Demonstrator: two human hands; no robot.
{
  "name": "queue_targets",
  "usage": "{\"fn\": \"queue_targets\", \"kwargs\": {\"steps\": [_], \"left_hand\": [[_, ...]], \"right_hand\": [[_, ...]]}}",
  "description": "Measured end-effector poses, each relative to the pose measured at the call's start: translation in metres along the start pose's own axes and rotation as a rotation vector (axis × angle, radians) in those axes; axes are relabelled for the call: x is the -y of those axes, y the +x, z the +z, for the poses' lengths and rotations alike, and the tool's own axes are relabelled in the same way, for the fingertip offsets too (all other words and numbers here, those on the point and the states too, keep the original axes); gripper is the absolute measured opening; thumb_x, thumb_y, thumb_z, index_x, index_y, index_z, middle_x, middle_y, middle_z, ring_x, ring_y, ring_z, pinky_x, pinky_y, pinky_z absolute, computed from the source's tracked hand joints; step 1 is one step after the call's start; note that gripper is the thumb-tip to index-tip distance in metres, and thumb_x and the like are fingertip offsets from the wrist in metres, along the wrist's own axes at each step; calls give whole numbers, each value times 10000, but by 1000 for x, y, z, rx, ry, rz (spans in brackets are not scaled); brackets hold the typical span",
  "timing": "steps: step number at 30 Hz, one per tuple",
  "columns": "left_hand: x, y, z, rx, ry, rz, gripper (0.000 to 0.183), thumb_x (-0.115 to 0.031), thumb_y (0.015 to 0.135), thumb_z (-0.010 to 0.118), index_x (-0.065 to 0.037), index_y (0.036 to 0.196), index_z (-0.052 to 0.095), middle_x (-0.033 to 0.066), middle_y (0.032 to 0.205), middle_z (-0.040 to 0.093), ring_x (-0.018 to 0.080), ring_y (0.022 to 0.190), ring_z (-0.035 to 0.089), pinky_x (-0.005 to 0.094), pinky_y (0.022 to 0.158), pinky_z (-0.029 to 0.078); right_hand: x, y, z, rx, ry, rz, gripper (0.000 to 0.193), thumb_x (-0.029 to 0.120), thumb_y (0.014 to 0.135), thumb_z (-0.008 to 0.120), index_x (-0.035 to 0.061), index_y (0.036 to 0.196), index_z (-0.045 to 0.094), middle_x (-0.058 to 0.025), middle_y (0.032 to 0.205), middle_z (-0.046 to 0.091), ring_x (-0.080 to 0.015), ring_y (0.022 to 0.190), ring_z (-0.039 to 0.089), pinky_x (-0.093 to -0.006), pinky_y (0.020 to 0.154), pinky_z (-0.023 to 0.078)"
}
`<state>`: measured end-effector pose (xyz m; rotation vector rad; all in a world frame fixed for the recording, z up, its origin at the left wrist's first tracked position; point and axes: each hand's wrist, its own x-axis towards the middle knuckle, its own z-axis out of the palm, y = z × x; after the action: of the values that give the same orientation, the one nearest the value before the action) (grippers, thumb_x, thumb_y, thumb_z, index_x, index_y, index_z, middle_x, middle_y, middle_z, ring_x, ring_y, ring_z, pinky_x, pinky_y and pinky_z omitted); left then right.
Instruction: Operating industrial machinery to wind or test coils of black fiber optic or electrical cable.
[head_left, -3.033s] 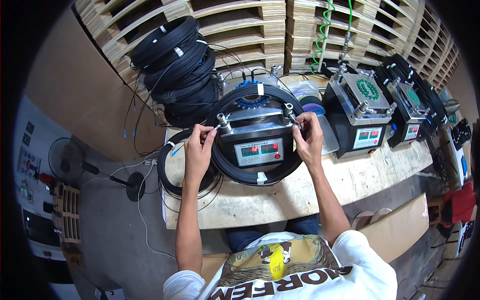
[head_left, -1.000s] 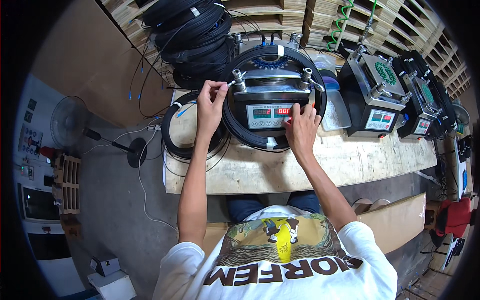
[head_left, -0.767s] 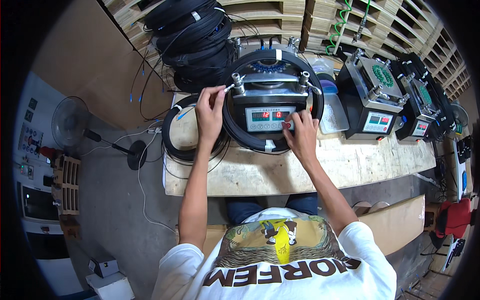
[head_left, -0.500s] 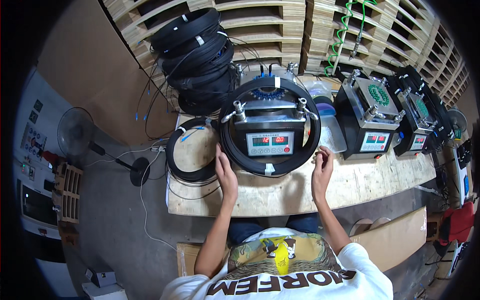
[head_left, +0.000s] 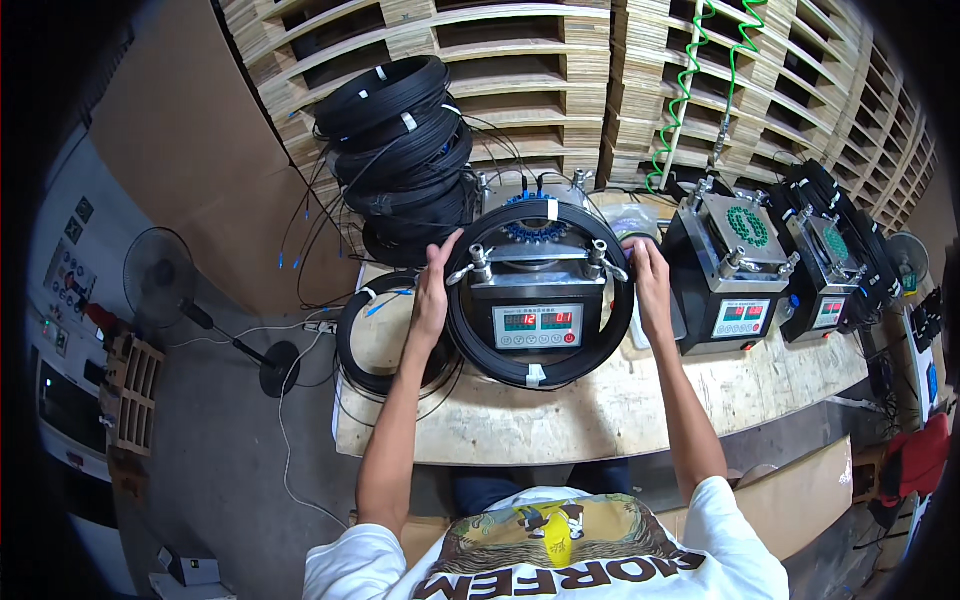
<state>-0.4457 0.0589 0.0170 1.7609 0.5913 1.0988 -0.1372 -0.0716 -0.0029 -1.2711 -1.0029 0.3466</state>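
A black cable coil (head_left: 541, 375), bound with white tape at top and bottom, stands against the front of a dark bench machine (head_left: 592, 318) with a red lit display. The machine's two front clamp knobs show inside the ring. On top, blue connectors (head_left: 535, 232) sit round a steel plate, partly behind the coil. My left hand (head_left: 432, 295) lies along the coil's upper left side, fingers stretched upward. At the upper right side is my right hand (head_left: 652, 282), fingers extended and slightly bent against the rim. Neither hand wraps round the coil.
A smaller cable coil (head_left: 348, 345) lies on the wooden table (head_left: 490, 430) at left. Behind it rises a stack of black coils (head_left: 400, 150). Two similar machines (head_left: 722, 290) with green connectors stand at right. A floor fan (head_left: 160, 270) is at far left.
Both hands have risen from the coil's lower sides to its upper sides. The right hand has closed its gap to the rim. The view has shifted slightly, and the display reading differs.
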Motion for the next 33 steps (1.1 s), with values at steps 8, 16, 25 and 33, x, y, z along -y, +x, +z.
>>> {"fn": "queue_targets", "kwargs": {"steps": [8,16,25,33], "left_hand": [[-12,-1,10,-280,570,353,366,-272,1018,580,19,1240,598,193,1124,626,318,1135,581,413,1009,436],[-5,-9,-15,-37,853,630,171,-92,869,745,12,922,622,121,830,607,291,751,555,399,683,489],[-22,50,-70,126,655,381,248,-210,940,694,23,872,638,122,770,575,263,691,600,361,664,486],[33,174,-57,381,363,-556,512,-541,1018,512,-73,1214,579,39,810,645,87,612,541,246,544,425]], "right_hand": [[21,-6,-2,5,-171,-78,202,194,1018,600,-6,999,610,27,829,554,-43,760,473,-225,654,390],[27,-19,-8,144,-205,-51,165,101,926,732,-16,920,616,25,687,583,-35,632,495,-223,563,394],[38,57,-47,508,-8,326,258,320,996,643,82,898,641,83,614,471,-20,547,397,-209,496,281],[-19,175,-7,426,69,358,316,241,1010,613,101,1292,599,-1,856,602,-88,696,582,-246,595,483]]}}
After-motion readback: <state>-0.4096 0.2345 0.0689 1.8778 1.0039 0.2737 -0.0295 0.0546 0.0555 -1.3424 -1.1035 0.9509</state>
